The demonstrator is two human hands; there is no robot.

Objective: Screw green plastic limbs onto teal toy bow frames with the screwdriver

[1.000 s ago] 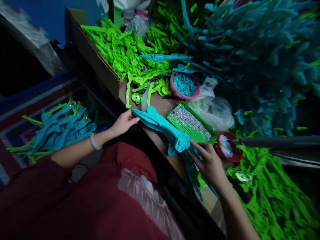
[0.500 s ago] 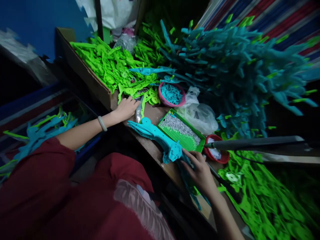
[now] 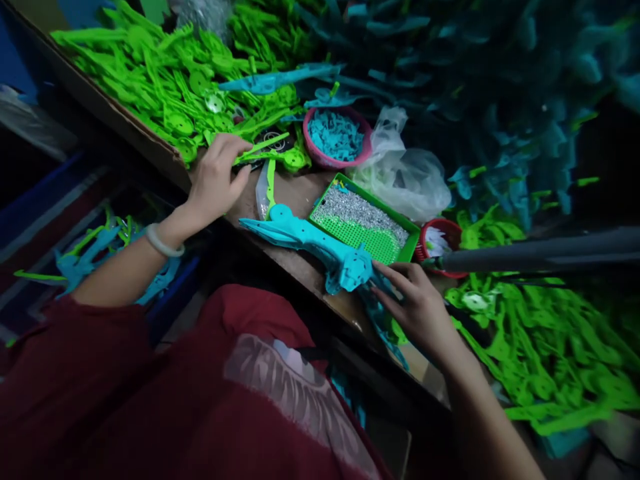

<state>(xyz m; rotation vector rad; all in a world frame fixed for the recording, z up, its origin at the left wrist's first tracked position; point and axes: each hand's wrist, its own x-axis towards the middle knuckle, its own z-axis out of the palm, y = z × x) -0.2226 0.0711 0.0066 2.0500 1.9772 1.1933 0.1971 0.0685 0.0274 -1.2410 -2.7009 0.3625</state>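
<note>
dark blue piece [image 3: 383,323]: partly behind right hand [image 3: 420,303] | blue heap [image 3: 525,173]: blurred, top cut off

A workshop, by its heaped green plastic parts [image 3: 179,124], massed blue pieces [image 3: 500,123], tray [image 3: 383,248] of silvery bits [image 3: 373,212].

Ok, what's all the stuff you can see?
Table: one, brown, middle
Blue part: one, blue, table's front edge
Tray: one, green, behind blue part, silver bits inside
Bowl: one, pink, beyond tray, blue bits inside
Basket: one, red, right of tray, white bits inside
Bag: one, clear, behind tray
Green parts: many, lime, upper left and lower right
Heap: one, blue, upper right
Bundle: one, blue and green, left
Carton: one, brown, upper left
Bar: one, grey, right
Sheet: one, red and blue, left
Bracelet: one, pale, left wrist
Shirt: one, red, bottom
Left grip: one, bare, by upper green parts
Right grip: one, bare, touching blue part
</note>
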